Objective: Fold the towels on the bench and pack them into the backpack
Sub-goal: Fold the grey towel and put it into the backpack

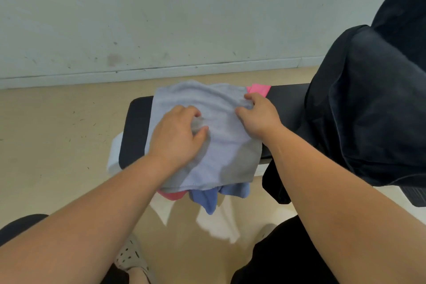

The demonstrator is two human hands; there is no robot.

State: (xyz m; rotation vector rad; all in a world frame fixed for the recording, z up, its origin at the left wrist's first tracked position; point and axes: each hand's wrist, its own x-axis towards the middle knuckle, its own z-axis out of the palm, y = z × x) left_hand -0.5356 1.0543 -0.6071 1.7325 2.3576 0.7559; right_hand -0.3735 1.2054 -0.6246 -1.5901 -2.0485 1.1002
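- Grey towel [221, 104] lies spread over the bench's [134, 122] left end, atop a pink towel [259, 89], a blue towel [206, 199] and a white towel [219, 226].
- Left hand [177, 134] pinches its middle, fingers curled.
- Right hand [258, 114] grips its right edge, fingers curled.
- Backpack [368, 104] stands at the bench's right end.

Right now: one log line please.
step: folding | left hand: pinches grey towel | right hand: grips its edge | backpack: at right

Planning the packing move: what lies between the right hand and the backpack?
Head view: only bare black bench top lies between the right hand, which grips the grey towel, and the backpack.
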